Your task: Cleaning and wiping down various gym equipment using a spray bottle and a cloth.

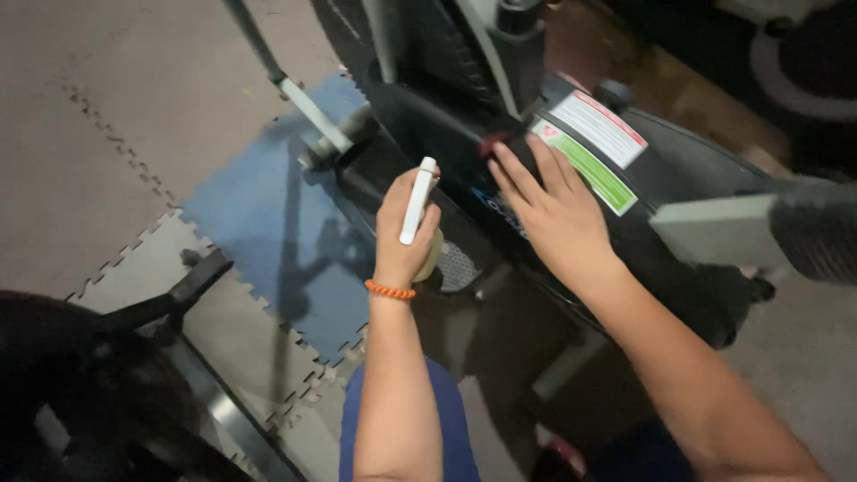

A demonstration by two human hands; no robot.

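On grey and blue foam floor tiles [259, 214], left hand [406, 228] grips a white tube [418, 201]; right hand [553, 214] lies spread on a black machine housing [696, 161].

Two bare forearms enter from the lower edge, neither covered by a sleeve. The left hand [406, 228] carries the only ornament: a bracelet [390, 290] of small round orange beads, strung in a single row and sitting snugly at the wrist, just below the hand. The right hand [553, 214] is bare, with no ring, watch or band visible; its fingers [518, 178] have short, unpainted nails. Below the bracelet, beside the left forearm, a blue garment [446, 419] covers the leg; to the right of it a darker blue patch of clothing lies in shadow.
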